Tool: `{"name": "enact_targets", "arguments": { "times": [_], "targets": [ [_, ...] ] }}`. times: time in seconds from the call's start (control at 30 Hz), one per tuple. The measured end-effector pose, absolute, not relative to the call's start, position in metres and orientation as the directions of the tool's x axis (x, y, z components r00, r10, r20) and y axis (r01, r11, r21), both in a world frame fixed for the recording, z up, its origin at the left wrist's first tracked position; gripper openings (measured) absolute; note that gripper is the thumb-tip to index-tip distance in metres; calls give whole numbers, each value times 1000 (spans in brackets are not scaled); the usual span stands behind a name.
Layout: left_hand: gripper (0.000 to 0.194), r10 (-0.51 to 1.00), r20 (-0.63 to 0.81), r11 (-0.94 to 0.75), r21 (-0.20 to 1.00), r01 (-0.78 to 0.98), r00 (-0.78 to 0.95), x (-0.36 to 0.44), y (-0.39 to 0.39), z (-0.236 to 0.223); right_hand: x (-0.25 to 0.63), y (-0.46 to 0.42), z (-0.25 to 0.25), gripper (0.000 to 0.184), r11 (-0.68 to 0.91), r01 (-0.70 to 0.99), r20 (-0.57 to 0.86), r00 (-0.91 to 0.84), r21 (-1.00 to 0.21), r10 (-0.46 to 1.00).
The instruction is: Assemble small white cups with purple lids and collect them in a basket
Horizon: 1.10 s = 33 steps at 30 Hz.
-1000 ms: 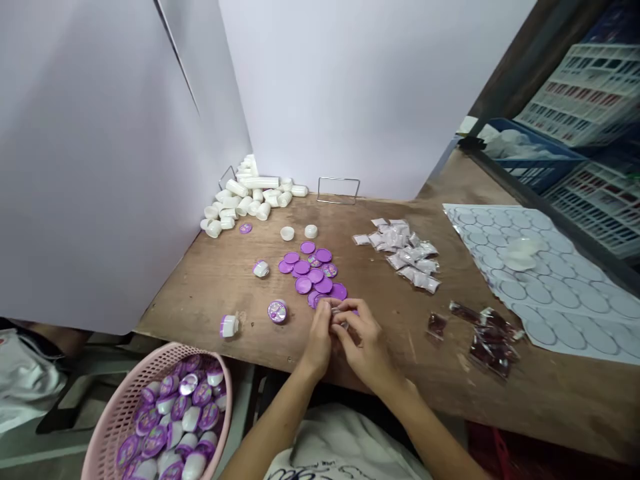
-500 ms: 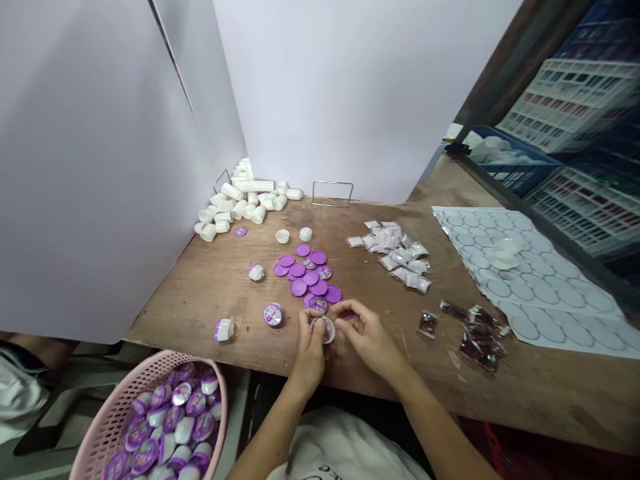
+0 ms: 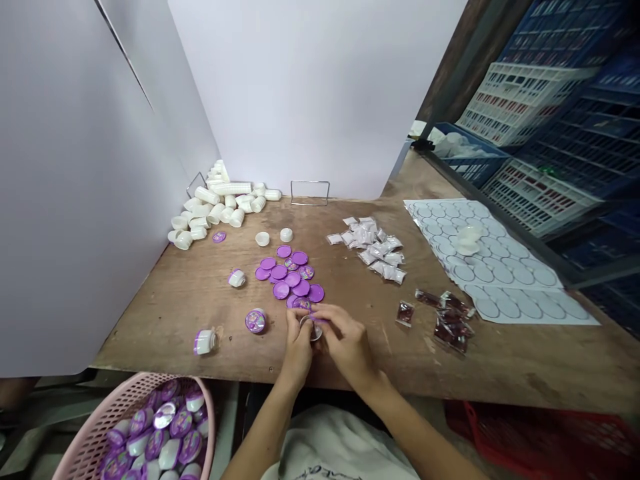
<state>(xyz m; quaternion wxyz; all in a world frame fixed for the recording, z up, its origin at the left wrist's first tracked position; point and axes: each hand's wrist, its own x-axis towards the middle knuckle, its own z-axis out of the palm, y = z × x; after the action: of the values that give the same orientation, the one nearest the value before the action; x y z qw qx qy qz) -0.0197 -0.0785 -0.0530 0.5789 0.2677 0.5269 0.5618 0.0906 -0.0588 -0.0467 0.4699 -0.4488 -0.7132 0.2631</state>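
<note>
At the front of the wooden table, my left hand [image 3: 299, 343] is closed around a small cup [image 3: 316, 333], whose pale round rim faces up. My right hand [image 3: 349, 340] meets it there, its fingers closed on a purple lid [image 3: 319, 319] seen edge-on over the cup's far rim. Fingers cover much of both pieces. Just beyond my hands lies a spread of purple lids [image 3: 293, 280], some with printed tops. To the left are a lidded cup [image 3: 255, 321] with its printed top showing and two more lidded cups [image 3: 204, 342] on their sides.
White cups [image 3: 215, 213] are heaped at the back left. White sachets [image 3: 377, 252] and dark red packets [image 3: 451, 323] lie to the right, beside a sheet printed with circles [image 3: 500, 267]. A pink basket [image 3: 210, 427] of lidded cups stands below the table's left front edge.
My right hand has come in to the cup, and a purple lid now shows between its fingers at the rim. The whole view has shifted, so the table things appear farther left.
</note>
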Motion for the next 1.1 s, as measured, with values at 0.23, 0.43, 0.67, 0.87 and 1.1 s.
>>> {"name": "enact_targets", "arguments": {
  "times": [0.23, 0.43, 0.67, 0.87, 1.1],
  "targets": [
    [27, 949, -299, 155, 713, -684, -97, -14, -80, -46, 84, -86, -54, 34, 612, 514, 578, -248, -602, 777],
    [34, 953, -288, 166, 753, -636, -92, -7, -80, -37, 90, -71, -62, 33, 584, 511, 611, -136, -631, 780],
    [36, 922, -238, 48, 853, -519, -307, -6, -83, -36, 87, -70, -51, 33, 420, 284, 422, -56, -862, 905],
    [38, 915, -129, 22, 962, -272, -383, -12, -86, -34, 85, -75, -49, 36, 433, 306, 439, -52, -848, 897],
    [38, 928, -110, 13, 964, -265, -356, -8, -78, -43, 80, -69, -53, 32, 546, 425, 576, -67, -723, 815]
  ]
}}
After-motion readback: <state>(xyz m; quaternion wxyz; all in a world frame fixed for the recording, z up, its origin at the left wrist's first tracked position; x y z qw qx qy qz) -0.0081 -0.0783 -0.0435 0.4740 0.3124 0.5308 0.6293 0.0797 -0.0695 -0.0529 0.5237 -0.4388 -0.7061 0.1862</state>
